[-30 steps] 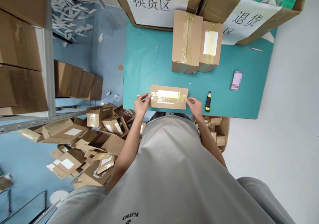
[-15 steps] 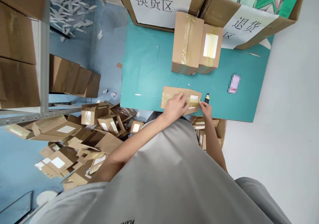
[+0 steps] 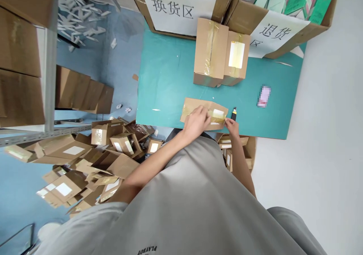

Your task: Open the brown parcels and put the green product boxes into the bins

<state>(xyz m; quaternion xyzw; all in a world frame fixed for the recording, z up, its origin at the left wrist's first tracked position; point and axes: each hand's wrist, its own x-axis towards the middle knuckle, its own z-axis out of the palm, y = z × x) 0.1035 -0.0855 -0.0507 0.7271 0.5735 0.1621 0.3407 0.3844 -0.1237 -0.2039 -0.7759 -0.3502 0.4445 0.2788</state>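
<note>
From my head camera, I see my left hand (image 3: 196,122) bent over the small brown box (image 3: 189,104), with its fingers curled close, but I cannot tell if they pinch anything. My right hand (image 3: 232,127) has its thumb and finger together on the right end of that box. The small brown box lies near the front edge of the green table (image 3: 164,73), with shiny tape and a white label (image 3: 218,114) on top. Just beside my right hand is a black and yellow knife (image 3: 234,114). Farther right is a blurry pink thing (image 3: 264,96). Past the small box, two taped boxes (image 3: 211,53) stand side by side. Behind them are two big boxes (image 3: 248,19) with paper signs (image 3: 176,6). A messy pile of boxes (image 3: 113,164) is on the floor at the left.
</note>
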